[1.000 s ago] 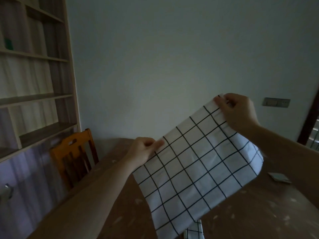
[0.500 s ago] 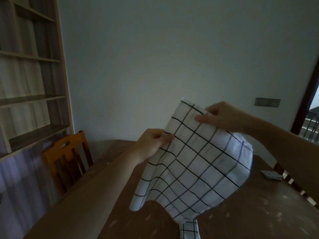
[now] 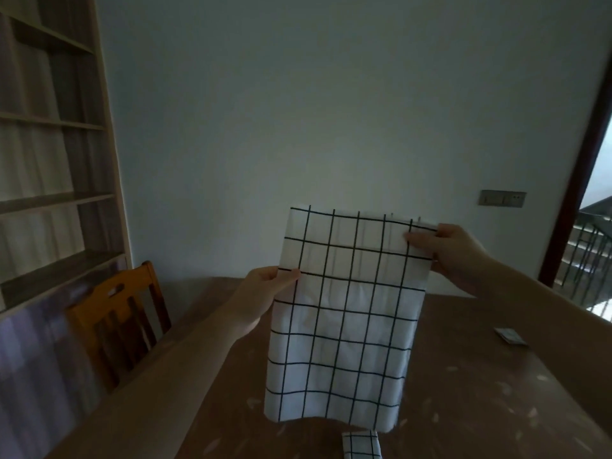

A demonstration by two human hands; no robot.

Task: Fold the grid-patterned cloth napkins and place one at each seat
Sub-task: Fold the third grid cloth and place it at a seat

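napkin [image 3: 344, 326] now flat and upright, no longer billowed, pinched by left hand [image 3: 265, 289] and right hand [image 3: 447, 253]

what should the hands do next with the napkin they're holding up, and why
Probably lower the napkin onto the bare table and lay it flat for the next fold. It hangs in the air, doubled over, with the left hand pinching its left edge and the right hand gripping its top right corner. It looks too large yet to match the small folded napkin by the near edge.
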